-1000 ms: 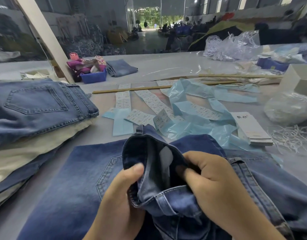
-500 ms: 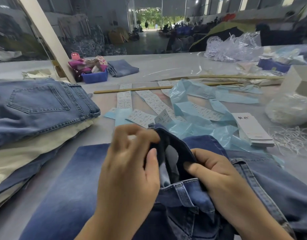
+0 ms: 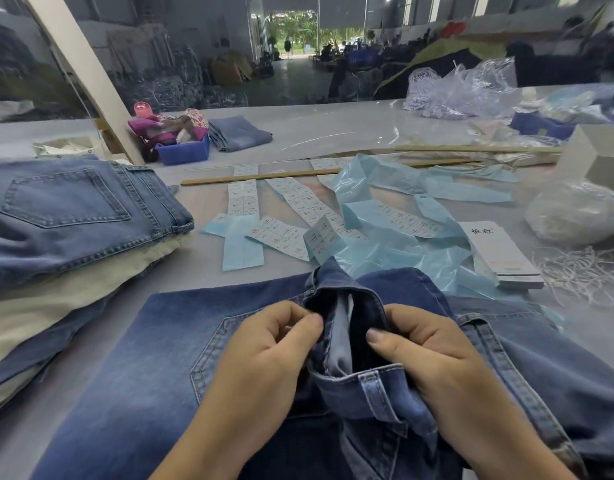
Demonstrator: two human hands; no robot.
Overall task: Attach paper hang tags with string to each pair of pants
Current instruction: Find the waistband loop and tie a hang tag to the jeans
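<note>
A pair of dark blue jeans (image 3: 153,368) lies flat on the tabletop (image 3: 333,129) directly in front of the person, back pocket up, with the waistband (image 3: 347,306) bunched upward into an open fold between the two hands. The left hand (image 3: 264,358) pinches the left edge of that fold with thumb and curled fingers; the right hand (image 3: 427,344) grips the right edge, its thumb pressed against the dark inner face of the denim. Between them a pale strip, probably the inner label, shows inside the opening. No tag or string is in either hand. The supplies lie forward and to the right: a stack of white hang tags (image 3: 499,254) sits just beyond the jeans' far right corner, its long axis running away from the person, and a loose tangle of white strings (image 3: 575,271) lies just beside it, further right. Both are nearer the right hand, so the reach for a tag and a string seems to fall to that hand, across the waistband, while the left keeps the fold open. A pile of folded jeans (image 3: 73,216) rests at the left, and printed label strips (image 3: 291,209) on blue backing lie beyond the waistband.
</note>
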